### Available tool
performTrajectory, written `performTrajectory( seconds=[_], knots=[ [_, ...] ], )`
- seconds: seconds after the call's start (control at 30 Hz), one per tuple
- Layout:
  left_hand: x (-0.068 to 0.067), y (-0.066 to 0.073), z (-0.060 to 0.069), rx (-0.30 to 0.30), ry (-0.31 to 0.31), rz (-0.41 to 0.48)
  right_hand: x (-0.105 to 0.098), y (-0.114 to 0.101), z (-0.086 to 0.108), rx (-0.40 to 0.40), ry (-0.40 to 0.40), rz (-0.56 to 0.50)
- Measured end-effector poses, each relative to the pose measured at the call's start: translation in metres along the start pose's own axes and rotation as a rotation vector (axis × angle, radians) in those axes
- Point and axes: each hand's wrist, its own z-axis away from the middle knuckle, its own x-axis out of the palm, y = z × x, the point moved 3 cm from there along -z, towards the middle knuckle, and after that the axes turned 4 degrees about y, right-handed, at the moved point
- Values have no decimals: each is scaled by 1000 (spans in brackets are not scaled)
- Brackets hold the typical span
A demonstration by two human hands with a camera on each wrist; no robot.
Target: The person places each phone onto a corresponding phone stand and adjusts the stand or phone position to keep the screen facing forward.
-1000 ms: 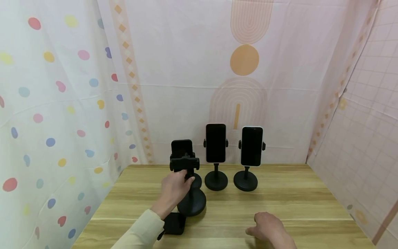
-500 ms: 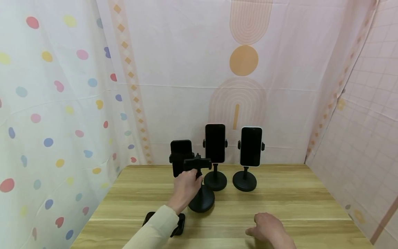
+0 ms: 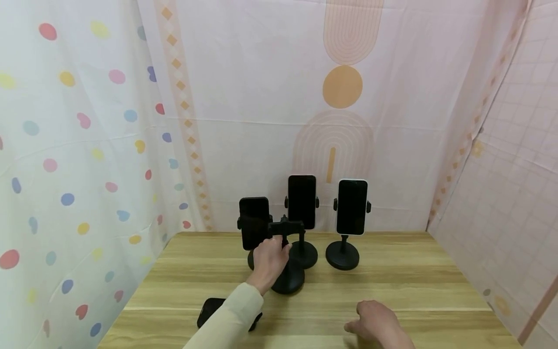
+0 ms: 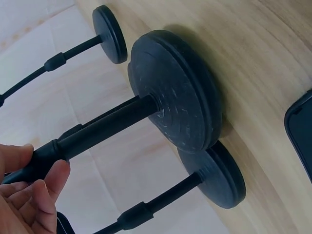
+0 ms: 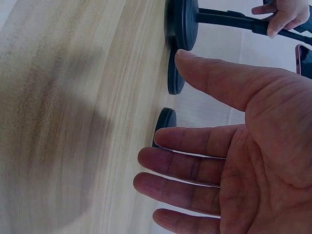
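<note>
My left hand grips the upper pole of a black phone stand, whose clamp at the top holds no phone. In the left wrist view, thumb and fingers wrap the thick sleeve of that stand's pole. Its round base is at the tabletop; whether it touches the wood I cannot tell. Behind it, three more stands hold dark-screened phones: a left phone, a middle phone and a right phone. My right hand hovers over the table's right front, fingers extended, holding nothing.
A black phone lies on the wooden table at the left front, partly under my left sleeve. A small black part shows beside the sleeve. A patterned curtain hangs behind, and a dotted curtain along the left side.
My left hand has carried the gripped stand to the right and slightly back, from before the left phone toward the middle stand. The right hand has stayed still.
</note>
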Motion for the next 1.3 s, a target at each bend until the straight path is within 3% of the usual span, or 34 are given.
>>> performTrajectory(
  seconds=[0.3,0.7,0.97,1.13,1.3],
  knots=[
    [4,0,1,11,31,-58,4,1,1,-6,2,2],
    [5,1,9,42,78,-55,4,2,2,-18,3,-5],
    [4,2,14,84,69,-105,5,1,1,-17,-5,-1],
    [3,1,14,99,82,-84,2,-1,2,-39,11,-2],
    [2,1,17,90,47,-60,1,-4,3,-52,22,-2]
  ],
)
